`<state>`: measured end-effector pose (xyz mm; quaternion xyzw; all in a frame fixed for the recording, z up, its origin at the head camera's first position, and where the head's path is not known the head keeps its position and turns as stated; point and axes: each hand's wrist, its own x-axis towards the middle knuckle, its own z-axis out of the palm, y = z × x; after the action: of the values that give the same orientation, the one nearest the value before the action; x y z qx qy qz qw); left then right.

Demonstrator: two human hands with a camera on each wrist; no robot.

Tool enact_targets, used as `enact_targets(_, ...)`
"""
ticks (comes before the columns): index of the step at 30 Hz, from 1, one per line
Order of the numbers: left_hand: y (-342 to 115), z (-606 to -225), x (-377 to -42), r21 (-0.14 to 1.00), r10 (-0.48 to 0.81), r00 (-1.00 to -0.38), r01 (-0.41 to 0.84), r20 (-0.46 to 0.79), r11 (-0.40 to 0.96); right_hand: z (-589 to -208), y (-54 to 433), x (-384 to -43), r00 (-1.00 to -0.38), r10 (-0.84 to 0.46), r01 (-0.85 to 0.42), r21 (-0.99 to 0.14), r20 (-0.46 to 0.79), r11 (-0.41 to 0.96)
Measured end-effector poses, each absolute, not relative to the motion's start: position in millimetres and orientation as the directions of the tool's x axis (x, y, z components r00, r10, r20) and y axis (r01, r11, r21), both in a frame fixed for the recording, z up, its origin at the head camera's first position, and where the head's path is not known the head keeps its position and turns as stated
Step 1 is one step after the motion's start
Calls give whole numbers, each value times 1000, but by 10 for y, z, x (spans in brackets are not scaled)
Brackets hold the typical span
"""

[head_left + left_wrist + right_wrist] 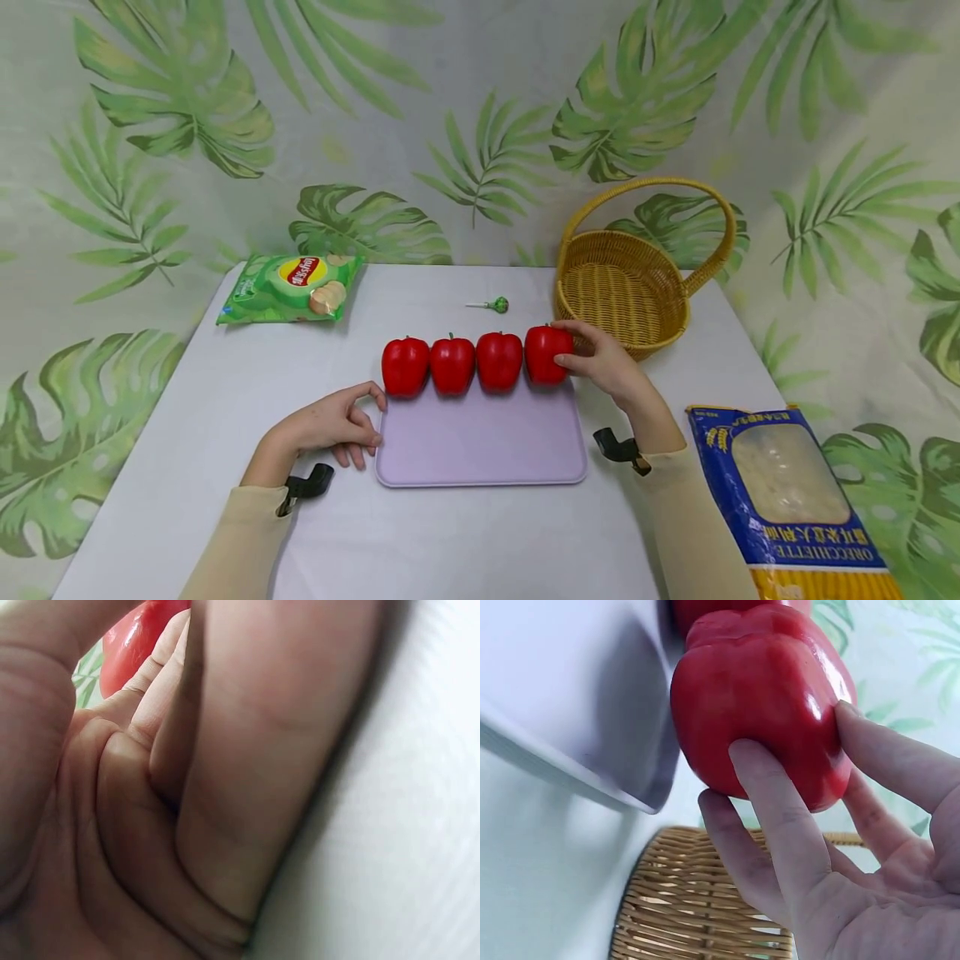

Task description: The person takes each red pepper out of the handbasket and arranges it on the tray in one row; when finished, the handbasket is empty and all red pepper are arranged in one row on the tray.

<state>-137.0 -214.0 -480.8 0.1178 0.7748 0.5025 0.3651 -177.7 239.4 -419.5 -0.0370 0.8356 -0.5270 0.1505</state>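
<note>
Several red bell peppers stand side by side along the far edge of a pale lilac tray. My right hand holds the rightmost bell pepper from its right side, thumb and fingers spread around it. Another pepper shows just behind it in the right wrist view. At the tray's left side is my left hand, its bent fingers loosely spaced and its fingertips right at the rim. A bit of red pepper shows past the left fingers in the left wrist view.
A wicker basket with a tall handle stands behind my right hand. Beyond the peppers lies a green lollipop. A green chip bag is at the back left, and a blue pasta bag lies at the right.
</note>
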Motion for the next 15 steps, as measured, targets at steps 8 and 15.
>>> enact_targets(8, -2139, -4817, -1375, 864, 548, -705, -190, -450, 465, -4252, 2384, -1790, -950, -220, 90, -868, -222, 488)
enact_targets(15, -2144, -4817, -1375, 866, 549, -705, -192, -450, 462, -4302, 2401, -1810, -938, -243, 105, -873, -246, 476)
